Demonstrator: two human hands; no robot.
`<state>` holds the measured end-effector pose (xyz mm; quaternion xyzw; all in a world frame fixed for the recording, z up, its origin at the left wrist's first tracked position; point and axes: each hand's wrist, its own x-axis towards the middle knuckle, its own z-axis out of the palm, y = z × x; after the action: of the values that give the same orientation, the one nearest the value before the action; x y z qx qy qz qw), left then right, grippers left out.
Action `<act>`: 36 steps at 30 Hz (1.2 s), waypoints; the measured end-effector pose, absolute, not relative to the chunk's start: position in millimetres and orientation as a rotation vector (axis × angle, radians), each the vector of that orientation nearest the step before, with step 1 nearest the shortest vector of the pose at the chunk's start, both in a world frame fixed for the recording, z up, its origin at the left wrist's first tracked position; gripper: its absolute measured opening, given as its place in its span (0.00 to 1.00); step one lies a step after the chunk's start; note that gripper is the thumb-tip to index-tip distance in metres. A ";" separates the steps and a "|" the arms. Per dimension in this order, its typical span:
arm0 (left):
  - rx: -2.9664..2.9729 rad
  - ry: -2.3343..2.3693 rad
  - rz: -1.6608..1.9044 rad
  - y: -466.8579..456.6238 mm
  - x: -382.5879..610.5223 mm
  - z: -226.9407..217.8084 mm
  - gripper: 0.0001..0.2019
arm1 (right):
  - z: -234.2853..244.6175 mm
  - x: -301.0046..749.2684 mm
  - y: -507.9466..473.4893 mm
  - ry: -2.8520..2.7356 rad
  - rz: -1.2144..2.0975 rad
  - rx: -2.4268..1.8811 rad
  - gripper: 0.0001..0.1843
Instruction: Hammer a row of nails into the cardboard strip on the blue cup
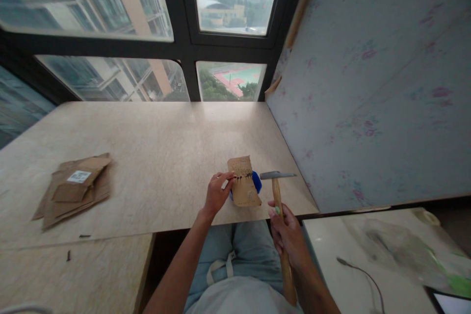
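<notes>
brown cardboard [245,192] partly hides a blue object [256,182], its shape unclear.

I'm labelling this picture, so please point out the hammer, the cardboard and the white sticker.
Hammer [277,193]: head view, on the upper wooden handle.
Cardboard [246,193]: head view, on its lower half.
White sticker [78,176]: head view, on its middle.
</notes>
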<state>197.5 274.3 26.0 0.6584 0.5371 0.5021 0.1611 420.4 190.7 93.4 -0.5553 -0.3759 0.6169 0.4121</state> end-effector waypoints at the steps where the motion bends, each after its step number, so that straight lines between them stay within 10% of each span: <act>1: 1.881 1.531 1.432 273.9 197.5 25.0 0.10 | 95.1 420.0 191.8 -0.968 1.549 -1.402 0.27; 36: 1.818 1.524 1.454 271.1 202.6 17.7 0.12 | 118.2 402.0 228.0 -2.068 1.068 -1.453 0.16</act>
<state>202.6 271.1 17.7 0.6430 0.5388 0.5141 0.1786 402.0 228.0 118.2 -0.5191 -0.7388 0.3816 0.1976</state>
